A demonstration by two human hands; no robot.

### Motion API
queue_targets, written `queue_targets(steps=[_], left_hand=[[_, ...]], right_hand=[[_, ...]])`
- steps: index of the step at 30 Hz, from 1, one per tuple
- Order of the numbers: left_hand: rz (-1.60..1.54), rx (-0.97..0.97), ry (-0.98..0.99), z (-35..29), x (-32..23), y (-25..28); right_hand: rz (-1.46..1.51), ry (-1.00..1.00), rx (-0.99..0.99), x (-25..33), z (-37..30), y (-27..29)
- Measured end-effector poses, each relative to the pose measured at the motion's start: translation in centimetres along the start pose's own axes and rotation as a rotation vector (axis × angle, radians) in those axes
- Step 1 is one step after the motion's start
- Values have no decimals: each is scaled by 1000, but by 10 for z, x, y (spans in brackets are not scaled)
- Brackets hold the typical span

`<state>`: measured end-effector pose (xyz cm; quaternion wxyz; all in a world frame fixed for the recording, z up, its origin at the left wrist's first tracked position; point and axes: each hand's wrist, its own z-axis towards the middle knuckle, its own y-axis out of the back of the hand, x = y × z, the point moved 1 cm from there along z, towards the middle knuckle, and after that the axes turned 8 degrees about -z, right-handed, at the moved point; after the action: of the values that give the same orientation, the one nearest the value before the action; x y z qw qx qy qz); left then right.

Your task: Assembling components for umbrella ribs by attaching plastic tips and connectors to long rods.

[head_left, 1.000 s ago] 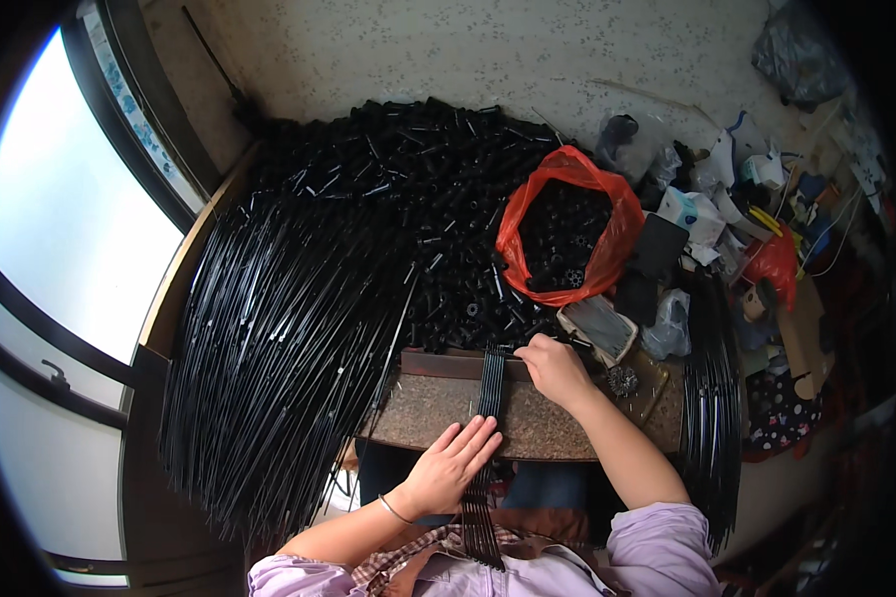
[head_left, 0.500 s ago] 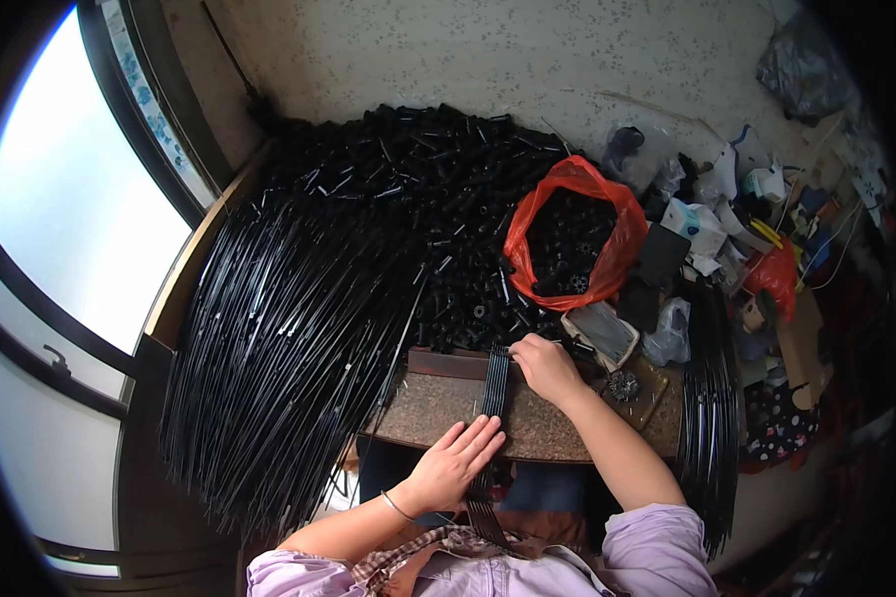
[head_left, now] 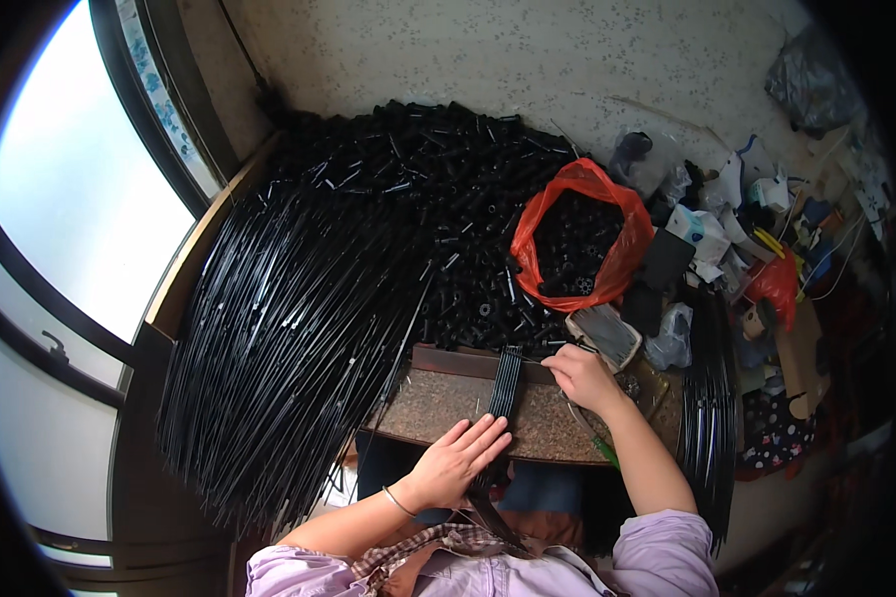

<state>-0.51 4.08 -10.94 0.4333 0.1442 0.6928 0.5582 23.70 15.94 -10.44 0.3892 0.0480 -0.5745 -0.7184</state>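
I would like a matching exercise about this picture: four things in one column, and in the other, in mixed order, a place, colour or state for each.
1. left hand
2. right hand
3. bag
4. bar

A. brown, crossed by the row of rods
B. laid flat on the row of rods
C. red, with black parts inside
D. curled, right of the row of rods

Pairs: 1-B; 2-D; 3-C; 4-A

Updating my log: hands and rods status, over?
Left hand flat on black rods. Right hand beside their far ends, grip unclear. Red bag beyond, touching neither hand.
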Motion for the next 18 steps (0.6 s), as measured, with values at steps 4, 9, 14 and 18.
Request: queue_targets(steps=[4, 9, 14, 18], left_hand=[[-31, -11, 4, 3, -1, 2], [5, -28, 4, -1, -2, -1], [-12, -51, -7, 0, -7, -3], [-35, -110, -16, -3, -7, -5]], right_hand=[[-49, -60, -111, 1, 7, -5], [55, -96, 3, 2, 9, -10], [38, -175, -110, 16, 21, -29], [5, -166, -275, 15, 29, -13]])
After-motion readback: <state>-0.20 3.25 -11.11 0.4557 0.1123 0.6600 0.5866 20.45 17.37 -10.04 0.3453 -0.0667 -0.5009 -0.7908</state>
